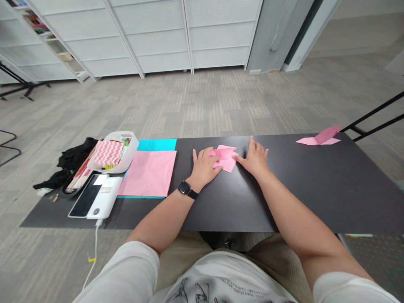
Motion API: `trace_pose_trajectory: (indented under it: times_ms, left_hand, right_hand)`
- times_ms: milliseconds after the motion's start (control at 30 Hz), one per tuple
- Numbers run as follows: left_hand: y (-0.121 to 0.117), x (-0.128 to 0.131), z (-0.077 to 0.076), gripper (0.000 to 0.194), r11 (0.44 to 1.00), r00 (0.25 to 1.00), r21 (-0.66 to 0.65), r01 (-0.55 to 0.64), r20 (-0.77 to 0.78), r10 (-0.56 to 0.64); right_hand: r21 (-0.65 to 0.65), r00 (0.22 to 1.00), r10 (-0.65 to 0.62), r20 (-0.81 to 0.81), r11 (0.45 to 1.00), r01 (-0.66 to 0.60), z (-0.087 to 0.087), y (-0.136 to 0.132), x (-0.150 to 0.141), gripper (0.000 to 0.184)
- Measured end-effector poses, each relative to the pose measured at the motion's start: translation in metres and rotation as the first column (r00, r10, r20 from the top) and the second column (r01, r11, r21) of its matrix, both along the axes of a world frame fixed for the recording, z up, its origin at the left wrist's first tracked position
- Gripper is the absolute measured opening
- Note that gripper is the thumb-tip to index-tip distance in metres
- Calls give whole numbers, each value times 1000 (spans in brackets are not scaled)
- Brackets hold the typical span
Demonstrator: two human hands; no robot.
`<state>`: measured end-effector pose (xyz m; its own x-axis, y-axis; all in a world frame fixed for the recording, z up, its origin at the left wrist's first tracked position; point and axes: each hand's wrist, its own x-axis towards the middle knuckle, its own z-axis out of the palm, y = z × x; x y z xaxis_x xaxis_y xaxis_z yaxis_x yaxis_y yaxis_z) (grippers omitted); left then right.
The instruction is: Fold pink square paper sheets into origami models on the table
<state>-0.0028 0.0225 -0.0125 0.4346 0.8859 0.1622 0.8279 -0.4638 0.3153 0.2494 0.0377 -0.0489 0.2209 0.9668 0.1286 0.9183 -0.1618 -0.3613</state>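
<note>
A folded piece of pink paper lies on the dark table between my two hands. My left hand rests over its left side, fingers spread, with the fingertips touching the paper. A watch is on that wrist. On the other side, my right hand has its fingers stretched out, and its thumb touches the paper's right edge. Farther right on the table stands a folded pink paper shape with one part raised. To the left lies a stack of pink paper sheets.
Blue paper shows under the pink stack. At the left are a white container of small items, a black tray of pencils, black cloth, a phone and a white power bank with a cable. The dark table is narrow.
</note>
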Motion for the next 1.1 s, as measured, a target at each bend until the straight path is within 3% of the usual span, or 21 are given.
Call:
trace_pose_trajectory:
  times_ms: [233,433,567,667,833,900,1100]
  left_hand:
    - [1,0,-4,24,1000,1000,15,7,26,-7]
    - [1,-2,-3,15,1000,998,10,-2,65,2]
    - [2,-6,-1,18,1000,998,27,-4,63,2]
    - [4,-9,-2,19,1000,998,26,8,55,-9]
    - [6,-12,-7,25,999,997,1,46,67,-46]
    - [6,-12,-8,26,999,996,-5,54,73,-54]
    - [5,-11,-5,27,997,994,3,71,80,-71]
  right_hand:
    - [28,998,-68,-20,997,68,-3,6,11,116]
    - [119,996,-81,-45,989,85,0,5,18,90]
    - [213,994,19,-109,977,4,16,1,23,53]
    - [162,982,137,-130,980,-116,28,-8,16,24]
    - [109,893,437,-109,898,-427,33,-23,-13,22]
    - [96,861,502,-77,863,-495,30,-27,-24,26]
    - [58,867,495,60,865,-498,24,-30,-37,31]
